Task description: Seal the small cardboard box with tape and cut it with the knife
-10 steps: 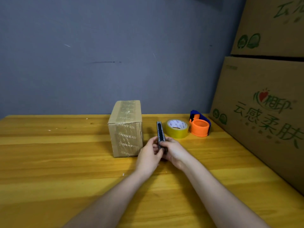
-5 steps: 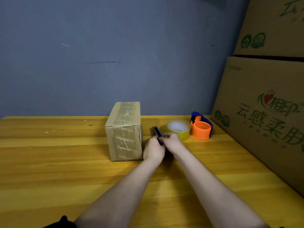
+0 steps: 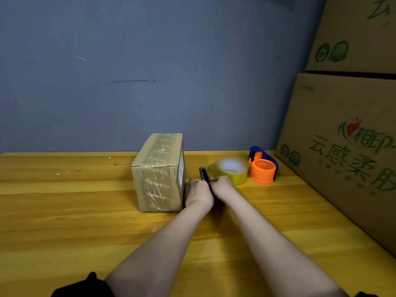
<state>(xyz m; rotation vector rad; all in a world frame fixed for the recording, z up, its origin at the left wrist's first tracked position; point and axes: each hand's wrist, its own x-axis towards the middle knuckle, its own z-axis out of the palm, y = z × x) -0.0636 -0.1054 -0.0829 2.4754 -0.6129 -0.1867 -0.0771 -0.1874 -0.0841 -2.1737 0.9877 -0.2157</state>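
The small cardboard box (image 3: pixel 159 171) stands on the wooden table (image 3: pixel 64 211), with clear printed tape running over its top and down its front face. Just right of it, my left hand (image 3: pixel 198 194) and my right hand (image 3: pixel 222 186) are pressed together around a dark utility knife (image 3: pixel 204 174). Only the knife's far end pokes out beyond my fingers, low over the table. Whether a blade is out is hidden. A yellowish roll of tape (image 3: pixel 232 171) lies flat right behind my right hand.
An orange and blue tape dispenser (image 3: pixel 263 167) sits right of the roll. Large printed cartons (image 3: pixel 347 146) are stacked along the table's right side. A grey wall (image 3: pixel 150 71) stands close behind the table.
Both hands have carried the knife forward and lowered it from a raised, upright tilt to near the table beside the tape roll. The box has not moved.
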